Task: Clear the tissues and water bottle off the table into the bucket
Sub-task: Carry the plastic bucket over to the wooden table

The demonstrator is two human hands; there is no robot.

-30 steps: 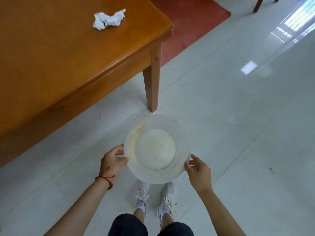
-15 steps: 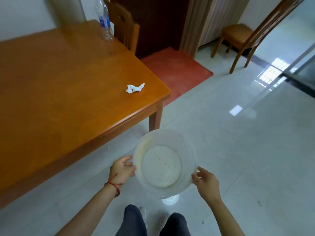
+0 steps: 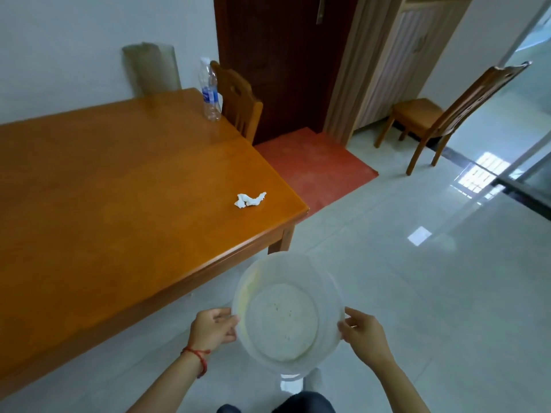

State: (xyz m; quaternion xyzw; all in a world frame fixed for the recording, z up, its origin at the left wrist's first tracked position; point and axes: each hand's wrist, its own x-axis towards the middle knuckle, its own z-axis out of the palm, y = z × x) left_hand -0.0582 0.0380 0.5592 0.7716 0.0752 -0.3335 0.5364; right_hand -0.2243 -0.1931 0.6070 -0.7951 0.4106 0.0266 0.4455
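Left hand (image 3: 213, 327) and right hand (image 3: 362, 335) are pinching the translucent bucket (image 3: 287, 308) by its rim — light, likely flexible. Beyond the bucket on the bench (image 3: 119, 204), the crumpled tissue (image 3: 250, 200) is lying soft, best taken by pinching; the water bottle (image 3: 210, 90) — probably light and slick — suits a mid-body grip.

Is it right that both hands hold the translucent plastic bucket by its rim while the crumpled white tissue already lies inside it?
Not quite. The head view shows the left hand and right hand gripping the translucent plastic bucket by its rim, but the crumpled white tissue lies on the orange wooden table, not inside the bucket.

Bucket (image 3: 286, 311) between both hands
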